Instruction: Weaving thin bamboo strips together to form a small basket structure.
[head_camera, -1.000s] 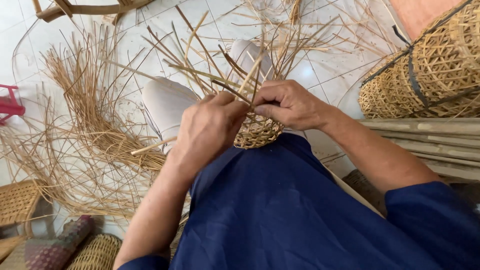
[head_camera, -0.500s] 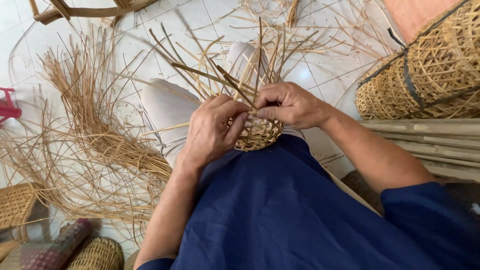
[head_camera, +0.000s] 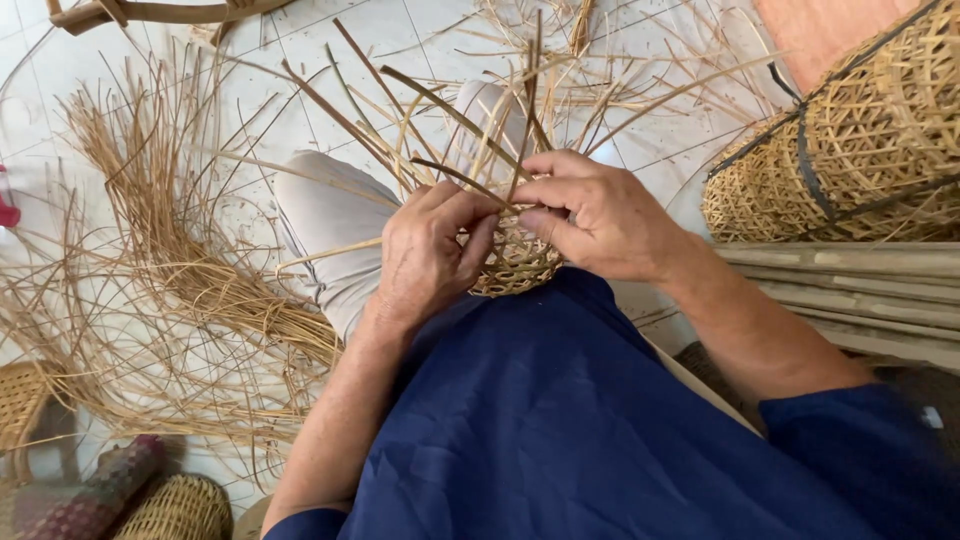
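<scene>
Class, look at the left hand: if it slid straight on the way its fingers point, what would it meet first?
Most likely the right hand, just past the strips the left hand pinches; depth is unclear.

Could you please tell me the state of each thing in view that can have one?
Small basket: unfinished, loose strips sticking up from its rim.
Left hand: closed on the basket's strips.
Right hand: pinching a strip at the rim.
Loose strips: scattered across the tiled floor.
Large baskets: woven, lying on their sides.
</scene>
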